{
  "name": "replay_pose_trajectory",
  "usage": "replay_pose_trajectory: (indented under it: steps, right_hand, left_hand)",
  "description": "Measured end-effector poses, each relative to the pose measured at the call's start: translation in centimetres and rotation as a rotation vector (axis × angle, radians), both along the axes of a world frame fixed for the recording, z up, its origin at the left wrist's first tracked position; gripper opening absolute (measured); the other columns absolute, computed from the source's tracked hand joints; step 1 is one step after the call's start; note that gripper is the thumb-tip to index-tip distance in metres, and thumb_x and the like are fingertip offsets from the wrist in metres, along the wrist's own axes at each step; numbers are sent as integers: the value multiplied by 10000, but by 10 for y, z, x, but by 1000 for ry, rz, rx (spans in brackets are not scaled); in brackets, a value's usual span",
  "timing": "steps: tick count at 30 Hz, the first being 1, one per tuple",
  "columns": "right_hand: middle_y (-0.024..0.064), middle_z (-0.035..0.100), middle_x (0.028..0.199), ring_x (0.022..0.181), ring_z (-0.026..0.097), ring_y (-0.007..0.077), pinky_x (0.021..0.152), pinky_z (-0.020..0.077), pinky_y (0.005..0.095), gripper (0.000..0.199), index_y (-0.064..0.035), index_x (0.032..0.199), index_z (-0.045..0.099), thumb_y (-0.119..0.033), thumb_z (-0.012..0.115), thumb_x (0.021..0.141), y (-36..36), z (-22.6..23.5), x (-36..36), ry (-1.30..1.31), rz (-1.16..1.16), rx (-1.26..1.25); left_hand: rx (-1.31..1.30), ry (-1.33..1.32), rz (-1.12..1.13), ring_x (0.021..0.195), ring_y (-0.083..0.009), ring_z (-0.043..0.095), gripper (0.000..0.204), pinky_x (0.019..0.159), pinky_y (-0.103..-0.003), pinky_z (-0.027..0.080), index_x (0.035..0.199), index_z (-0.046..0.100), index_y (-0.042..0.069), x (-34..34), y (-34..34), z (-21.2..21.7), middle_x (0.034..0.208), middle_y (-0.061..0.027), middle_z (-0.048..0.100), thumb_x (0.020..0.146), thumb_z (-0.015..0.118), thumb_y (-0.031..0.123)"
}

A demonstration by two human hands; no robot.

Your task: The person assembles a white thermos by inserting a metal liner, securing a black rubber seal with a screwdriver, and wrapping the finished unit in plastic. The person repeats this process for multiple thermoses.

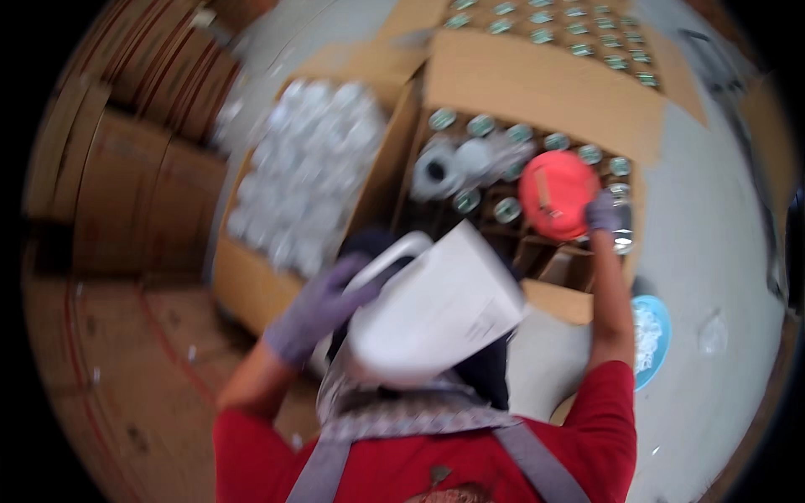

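Note:
My left hand point(323, 306), in a purple-grey glove, is wrapped round the handle of a white plastic pitcher point(440, 310). The pitcher lies tilted across my lap, its wide end toward the right. My gloved right hand point(601, 211) is closed at the right rim of a red round dish point(558, 193), above a divided carton point(570, 302). A tan strip shows on the dish. Clear glass jars point(507, 210) stand in the carton's compartments; one glass jar point(621, 220) is right beside my right hand. A clear plastic bag point(478, 159) lies over some jars.
To the left, an open carton point(264, 289) is heaped with clear, whitish pieces. Behind, another carton of jars point(579, 38) stands past the raised flap point(545, 92). A blue basin point(662, 344) with white bits sits at right. Stacked cardboard boxes point(126, 189) line the left side.

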State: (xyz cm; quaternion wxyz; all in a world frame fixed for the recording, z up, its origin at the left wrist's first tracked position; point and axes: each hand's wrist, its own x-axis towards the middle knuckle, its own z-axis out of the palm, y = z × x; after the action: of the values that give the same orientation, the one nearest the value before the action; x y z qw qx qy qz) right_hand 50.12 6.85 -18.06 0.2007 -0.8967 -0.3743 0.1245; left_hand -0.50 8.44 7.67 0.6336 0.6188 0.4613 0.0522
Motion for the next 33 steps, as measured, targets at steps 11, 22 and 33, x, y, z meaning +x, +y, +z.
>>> replay_pose_trajectory:
  steps: [11, 22, 33]
  right_hand:
    - [80, 592, 1116, 979, 570, 160, 880, 462, 301, 201, -37, 1086, 545, -72, 586, 893, -137, 196, -244, 874, 569, 531]
    - [77, 624, 1032, 911, 627, 177, 816, 531, 333, 198, -55, 1099, 552, -43, 595, 905, -196, 154, -351, 1478, -24, 785]
    - [-19, 531, 878, 636, 457, 53, 546, 389, 210, 445, -150, 1380, 434, -225, 593, 971, -226, 210, -294, 1031, 68, 549]
  left_hand:
    - [-310, 183, -151, 701, -143, 658, 590, 573, -284, 556, 1185, 596, 10, 6, 13, 24, 879, -86, 682, 951, 484, 540]
    - [556, -543, 18, 1311, -253, 457, 1223, 1112, -388, 323, 1517, 153, 17, -44, -71, 31, 1412, -164, 456, 633, 848, 495]
    - [935, -451, -260, 1166, -368, 551, 867, 1011, -479, 414, 1289, 496, 15, -44, -85, 30, 1205, -159, 580, 582, 872, 346]
